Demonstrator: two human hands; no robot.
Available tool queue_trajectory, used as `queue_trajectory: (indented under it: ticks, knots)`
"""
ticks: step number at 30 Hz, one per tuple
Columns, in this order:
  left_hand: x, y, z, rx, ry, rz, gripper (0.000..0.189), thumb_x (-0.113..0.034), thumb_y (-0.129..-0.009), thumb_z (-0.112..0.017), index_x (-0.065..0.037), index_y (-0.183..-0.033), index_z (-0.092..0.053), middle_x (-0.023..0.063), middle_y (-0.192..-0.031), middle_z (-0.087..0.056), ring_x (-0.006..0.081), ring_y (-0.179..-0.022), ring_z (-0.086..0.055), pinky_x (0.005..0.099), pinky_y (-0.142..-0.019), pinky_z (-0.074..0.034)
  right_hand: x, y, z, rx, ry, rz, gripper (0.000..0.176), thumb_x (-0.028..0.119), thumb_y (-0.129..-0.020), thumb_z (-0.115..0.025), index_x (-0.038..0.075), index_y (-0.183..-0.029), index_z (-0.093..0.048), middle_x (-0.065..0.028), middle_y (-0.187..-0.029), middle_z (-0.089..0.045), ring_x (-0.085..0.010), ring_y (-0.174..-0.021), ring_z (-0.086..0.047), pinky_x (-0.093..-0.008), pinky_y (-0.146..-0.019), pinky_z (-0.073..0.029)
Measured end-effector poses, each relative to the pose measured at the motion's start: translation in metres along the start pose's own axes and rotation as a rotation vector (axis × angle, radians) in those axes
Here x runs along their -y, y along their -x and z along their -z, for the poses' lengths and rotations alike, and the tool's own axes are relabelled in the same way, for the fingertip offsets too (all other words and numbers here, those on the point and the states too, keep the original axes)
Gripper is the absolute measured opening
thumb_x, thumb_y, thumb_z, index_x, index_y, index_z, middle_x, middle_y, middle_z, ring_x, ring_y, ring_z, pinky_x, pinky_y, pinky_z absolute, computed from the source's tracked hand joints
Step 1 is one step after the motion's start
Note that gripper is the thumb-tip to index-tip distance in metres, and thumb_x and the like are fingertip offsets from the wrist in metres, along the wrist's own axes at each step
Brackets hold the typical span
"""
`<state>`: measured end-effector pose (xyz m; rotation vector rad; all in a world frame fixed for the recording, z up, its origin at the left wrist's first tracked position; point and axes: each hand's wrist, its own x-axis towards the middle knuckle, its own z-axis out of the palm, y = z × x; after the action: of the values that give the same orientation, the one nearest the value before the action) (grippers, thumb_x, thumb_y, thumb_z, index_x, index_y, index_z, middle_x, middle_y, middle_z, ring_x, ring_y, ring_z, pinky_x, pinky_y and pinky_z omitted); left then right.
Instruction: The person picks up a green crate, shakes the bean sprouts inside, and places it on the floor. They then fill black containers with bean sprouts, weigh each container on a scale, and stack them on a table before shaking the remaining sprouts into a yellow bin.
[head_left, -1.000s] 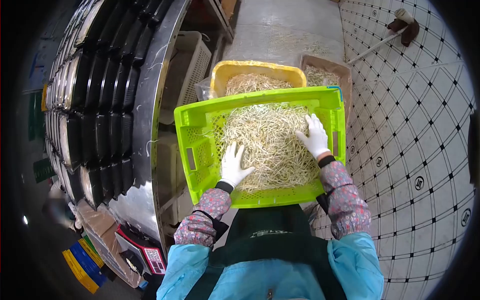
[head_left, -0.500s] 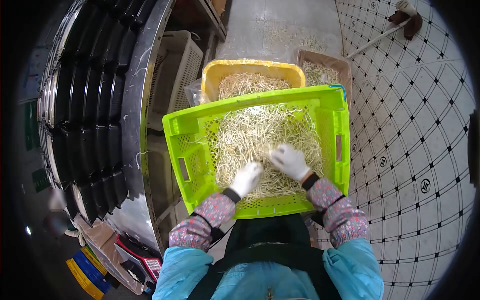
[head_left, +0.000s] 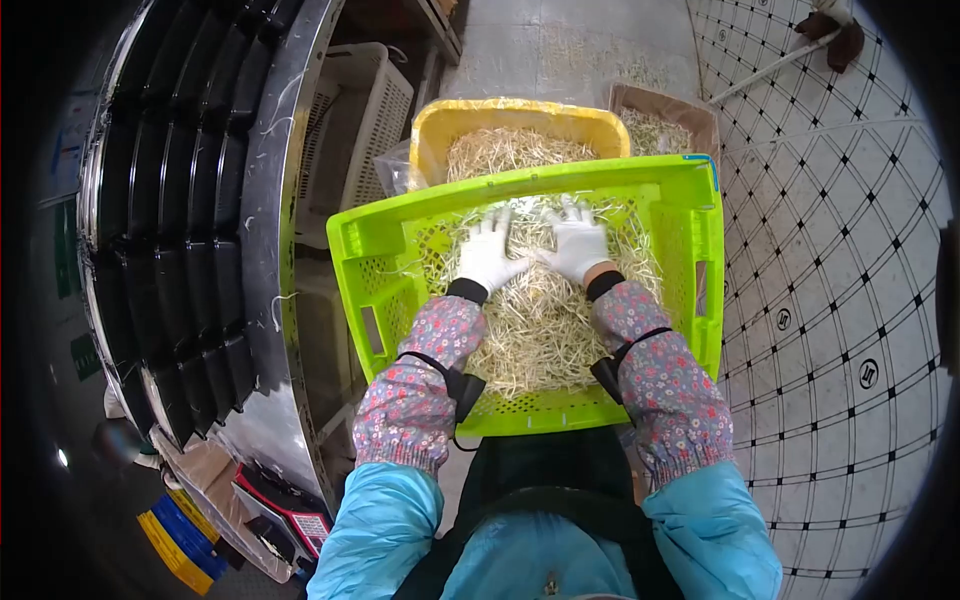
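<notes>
A bright green perforated basket [head_left: 375,240] stands right in front of my body, holding a heap of pale, thin bean sprouts [head_left: 540,335]. White gloves cover both hands. Toward the far side of the heap, my left hand [head_left: 488,255] rests on the sprouts with its fingers spread. Beside it on the right, my right hand [head_left: 577,243] also lies on the sprouts, fingers apart and pointing at the far wall. A small gap separates the two hands. Whether any sprouts are caught under the palms is hidden.
Behind the basket sits a yellow tub [head_left: 430,135] of sprouts, with a brown box [head_left: 705,130] of more sprouts to its right. A white crate [head_left: 385,120] and a metal-edged table [head_left: 290,250] with stacked black trays [head_left: 170,220] are at left. Loose bits litter the floor [head_left: 590,50].
Both hands have moved forward over the heap, from its near middle to the far side. Their fingers, curled before, are now spread. The view has shifted slightly.
</notes>
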<state>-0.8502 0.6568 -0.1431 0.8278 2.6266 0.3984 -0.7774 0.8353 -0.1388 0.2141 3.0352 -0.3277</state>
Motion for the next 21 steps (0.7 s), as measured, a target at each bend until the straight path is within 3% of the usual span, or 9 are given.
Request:
queue_trajectory:
  ticks: [3,4,5,8,11,14,16,18,21]
  knots:
    - [-0.012,0.049,-0.012,-0.059,0.155,-0.131,0.034,-0.014,-0.08,-0.062,-0.01,-0.114,-0.06,0.0139,-0.111,-0.059,0.0322,-0.102,-0.057,0.0413,-0.086,-0.049,0.022,0.037,0.009,0.255,-0.343,0.159,0.044,0.037,-0.085,-0.059,0.012,-0.122,-0.057,-0.0122,-0.126,-0.055,-0.0295,-0.107,-0.055,-0.0434,-0.088,-0.046]
    - [-0.019,0.077,0.001,0.041,0.146,-0.18,0.031,-0.008,-0.078,-0.061,-0.012,-0.109,-0.062,0.0115,-0.107,-0.061,0.031,-0.099,-0.057,0.04,-0.083,-0.05,0.032,0.067,0.015,0.298,-0.387,0.209,0.037,0.031,-0.085,-0.059,0.013,-0.117,-0.059,-0.0095,-0.122,-0.056,-0.0284,-0.104,-0.056,-0.0438,-0.086,-0.046]
    - [-0.012,0.113,-0.008,-0.035,0.227,-0.324,0.038,-0.005,-0.075,-0.062,-0.015,-0.111,-0.063,0.0088,-0.105,-0.061,0.0292,-0.097,-0.057,0.0388,-0.08,-0.05,0.036,0.097,0.028,0.282,-0.402,0.332,0.034,0.028,-0.084,-0.06,0.014,-0.115,-0.059,-0.0073,-0.119,-0.057,-0.0274,-0.1,-0.057,-0.0437,-0.085,-0.046]
    - [-0.013,0.198,0.022,0.231,0.195,-0.442,0.043,-0.007,-0.074,-0.066,-0.018,-0.115,-0.062,0.004,-0.113,-0.059,0.0266,-0.101,-0.055,0.0384,-0.086,-0.048,0.026,0.169,0.055,0.293,-0.432,0.589,0.033,0.025,-0.081,-0.064,0.018,-0.113,-0.059,-0.0048,-0.123,-0.055,-0.0255,-0.102,-0.057,-0.0432,-0.087,-0.045]
    - [-0.003,0.222,0.023,0.231,0.136,-0.493,0.056,-0.019,-0.074,-0.073,-0.019,-0.127,-0.055,0.008,-0.128,-0.053,0.0289,-0.113,-0.051,0.0447,-0.095,-0.043,0.005,0.178,0.073,0.282,-0.328,0.533,0.065,0.033,-0.072,-0.075,0.023,-0.13,-0.05,-0.0086,-0.14,-0.043,-0.031,-0.123,-0.046,-0.0471,-0.092,-0.042]
    - [-0.015,0.195,0.033,0.308,-0.093,-0.32,0.102,-0.041,-0.063,-0.081,-0.021,-0.148,-0.03,0.0152,-0.153,-0.025,0.0351,-0.137,-0.029,0.0588,-0.101,-0.032,0.011,0.15,0.083,0.286,-0.11,0.403,0.087,0.037,-0.064,-0.081,0.025,-0.14,-0.04,-0.0126,-0.146,-0.036,-0.0353,-0.131,-0.037,-0.0503,-0.094,-0.04]
    - [-0.035,0.169,0.034,0.288,-0.125,-0.23,0.091,-0.038,-0.063,-0.081,-0.018,-0.141,-0.04,0.0134,-0.15,-0.029,0.0352,-0.133,-0.033,0.0572,-0.096,-0.038,0.022,0.134,0.077,0.335,-0.001,0.336,0.096,0.039,-0.061,-0.083,0.026,-0.144,-0.036,-0.0145,-0.148,-0.033,-0.0373,-0.133,-0.034,-0.0519,-0.096,-0.039]
    - [-0.037,0.159,0.018,0.277,-0.102,-0.24,0.077,-0.032,-0.065,-0.079,-0.017,-0.134,-0.047,0.0114,-0.145,-0.036,0.0332,-0.127,-0.039,0.0536,-0.091,-0.042,0.033,0.133,0.049,0.268,-0.229,0.375,0.094,0.037,-0.062,-0.082,0.025,-0.143,-0.035,-0.0165,-0.148,-0.032,-0.0363,-0.131,-0.037,-0.0527,-0.097,-0.039]
    - [-0.016,0.176,-0.008,0.203,0.0,-0.324,0.052,-0.02,-0.068,-0.073,-0.016,-0.118,-0.057,0.0063,-0.13,-0.048,0.0285,-0.112,-0.049,0.0455,-0.082,-0.048,0.034,0.148,0.032,0.321,-0.381,0.383,0.066,0.025,-0.071,-0.074,0.021,-0.132,-0.048,-0.0079,-0.132,-0.049,-0.0296,-0.115,-0.051,-0.0485,-0.091,-0.043]
